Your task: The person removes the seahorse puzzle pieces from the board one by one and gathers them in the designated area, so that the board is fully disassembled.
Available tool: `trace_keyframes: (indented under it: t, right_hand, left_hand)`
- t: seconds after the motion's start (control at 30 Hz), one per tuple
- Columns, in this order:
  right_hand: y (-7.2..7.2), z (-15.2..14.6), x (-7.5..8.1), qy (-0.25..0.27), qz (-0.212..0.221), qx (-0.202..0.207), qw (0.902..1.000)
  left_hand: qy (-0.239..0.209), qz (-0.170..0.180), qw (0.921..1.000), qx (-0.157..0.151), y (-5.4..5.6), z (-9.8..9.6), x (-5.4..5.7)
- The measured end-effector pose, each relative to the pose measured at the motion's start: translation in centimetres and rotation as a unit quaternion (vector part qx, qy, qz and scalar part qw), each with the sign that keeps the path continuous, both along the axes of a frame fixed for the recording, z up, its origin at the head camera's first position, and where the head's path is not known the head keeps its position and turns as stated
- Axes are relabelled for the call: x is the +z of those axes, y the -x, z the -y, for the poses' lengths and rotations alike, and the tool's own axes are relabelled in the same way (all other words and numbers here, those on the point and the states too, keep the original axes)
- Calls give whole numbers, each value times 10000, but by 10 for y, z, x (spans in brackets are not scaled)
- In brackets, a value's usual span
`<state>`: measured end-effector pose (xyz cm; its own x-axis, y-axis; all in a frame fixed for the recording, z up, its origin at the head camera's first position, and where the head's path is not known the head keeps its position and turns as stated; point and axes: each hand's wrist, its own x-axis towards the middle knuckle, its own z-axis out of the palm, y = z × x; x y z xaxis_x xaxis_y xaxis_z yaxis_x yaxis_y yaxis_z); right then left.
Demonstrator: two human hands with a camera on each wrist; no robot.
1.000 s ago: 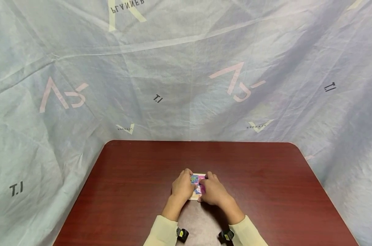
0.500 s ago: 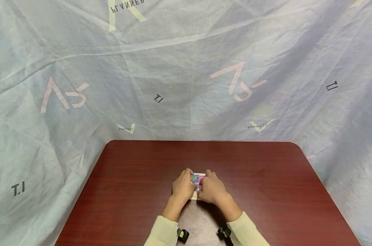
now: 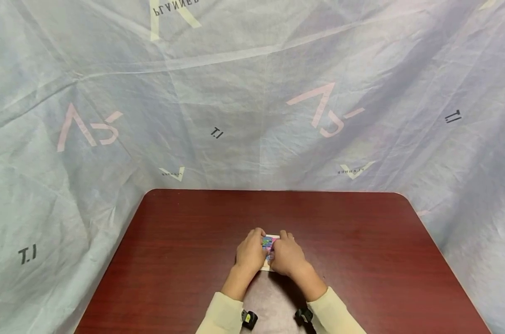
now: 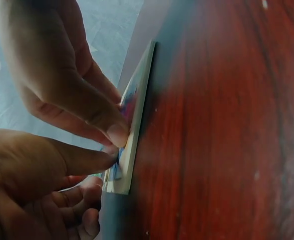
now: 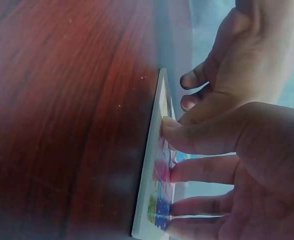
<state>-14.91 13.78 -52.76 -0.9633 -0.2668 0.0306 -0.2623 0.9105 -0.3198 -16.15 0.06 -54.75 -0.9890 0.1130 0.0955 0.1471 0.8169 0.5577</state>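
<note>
A small flat picture puzzle (image 3: pixel 268 242) lies on the table, with a pale rim and blue, pink and green printing. My left hand (image 3: pixel 250 250) holds its left side. In the left wrist view the left thumb (image 4: pixel 94 161) lies on the picture, with the fingers curled at the board's edge. From the other side my right hand (image 3: pixel 288 255) reaches over the face. The right wrist view shows the right thumb (image 5: pixel 174 127) pressing near the pale edge, and the fairly straight fingers (image 5: pixel 204 170) touching the picture further along. Both hands cover much of the printing.
The dark red table (image 3: pixel 194 232) has rounded far corners. A grey-white cloth (image 3: pixel 235 102) with printed letters hangs behind it and along both sides. Black wrist cameras (image 3: pixel 249 319) sit by the cream sleeves (image 3: pixel 220 313).
The right thumb and index finger have drawn closer together and moved left over the picture, covering more of its lower part. My left hand keeps its place on the left side.
</note>
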Motion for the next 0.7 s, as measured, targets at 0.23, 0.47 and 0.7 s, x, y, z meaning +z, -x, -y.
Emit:
trace_keyframes:
  t: [0.23,0.47,0.7]
  right_hand:
    - [2,-2,1,264,97,71,9996]
    - [1,-2,-1,267,150,82,9995]
    - [0,-3,-1,242,301,57,9992]
  left_hand:
    - [22,-92,9999,-47,-2,0,4]
    - [-595,314,9973,-300,3,7,8]
    - [-997,368,9940,-270,8,11,4]
